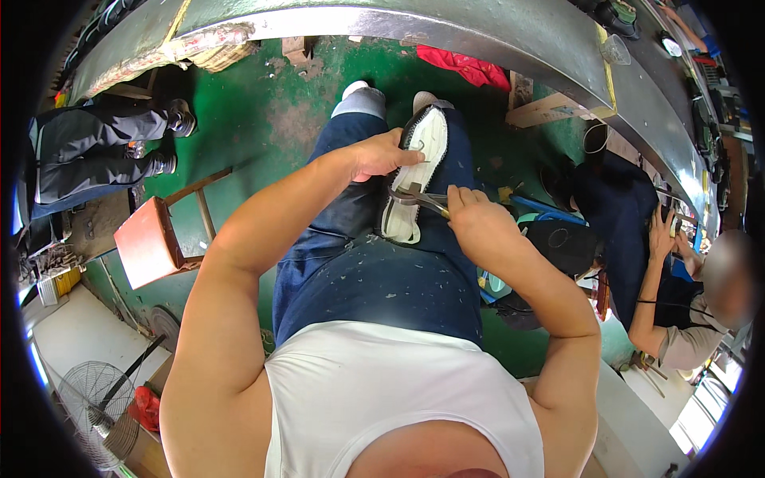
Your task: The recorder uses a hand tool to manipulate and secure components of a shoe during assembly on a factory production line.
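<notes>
A black shoe upper with a pale, whitish underside (433,131) lies bottom up across my thighs, its dark edge gathered around the rim. My left hand (374,156) grips it along the left side, the thumb pressed on the pale surface. A small curled strip lies by that thumb; I cannot make out what it is. My right hand (483,229) is closed around the handles of metal pincers (409,193). Their head rests across the middle of the shoe. Whether the jaws pinch anything cannot be seen.
A long metal-edged bench (382,24) curves across the far side. A reddish stool (150,241) stands at left, near another person's legs (103,151). At right, a co-worker (677,319) sits bent over some work. A wire-cage fan (96,410) stands at lower left. Red cloth (466,65) lies under the bench.
</notes>
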The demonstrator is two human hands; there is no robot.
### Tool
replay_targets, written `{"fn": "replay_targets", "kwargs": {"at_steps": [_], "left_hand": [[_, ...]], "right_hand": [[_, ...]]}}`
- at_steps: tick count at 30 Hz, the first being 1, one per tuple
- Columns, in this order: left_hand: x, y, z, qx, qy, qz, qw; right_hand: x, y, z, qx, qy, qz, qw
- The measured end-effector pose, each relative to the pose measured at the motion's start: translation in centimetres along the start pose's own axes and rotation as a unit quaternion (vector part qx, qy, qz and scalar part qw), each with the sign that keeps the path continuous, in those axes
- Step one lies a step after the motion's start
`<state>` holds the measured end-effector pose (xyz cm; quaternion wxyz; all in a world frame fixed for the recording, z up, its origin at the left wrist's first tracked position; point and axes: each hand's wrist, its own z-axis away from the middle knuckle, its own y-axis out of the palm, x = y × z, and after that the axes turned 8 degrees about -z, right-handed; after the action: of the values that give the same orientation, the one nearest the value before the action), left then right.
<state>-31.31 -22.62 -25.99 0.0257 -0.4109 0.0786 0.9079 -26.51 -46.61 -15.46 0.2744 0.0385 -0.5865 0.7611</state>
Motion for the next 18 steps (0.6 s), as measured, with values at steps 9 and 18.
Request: {"fn": "replay_targets", "kwargs": {"at_steps": [9, 18], "left_hand": [[1.0, -0.6, 2.3, 0.026, 0.011, 0.127, 0.991], [1.8, 2.0, 2.7, 0.066, 0.114, 0.144, 0.981]], "right_hand": [[-2.1, 2.9, -2.4, 0.045, 0.027, -0.203, 0.978], [-2.1, 5.1, 2.2, -0.052, 0.105, -0.297, 0.948]]}}
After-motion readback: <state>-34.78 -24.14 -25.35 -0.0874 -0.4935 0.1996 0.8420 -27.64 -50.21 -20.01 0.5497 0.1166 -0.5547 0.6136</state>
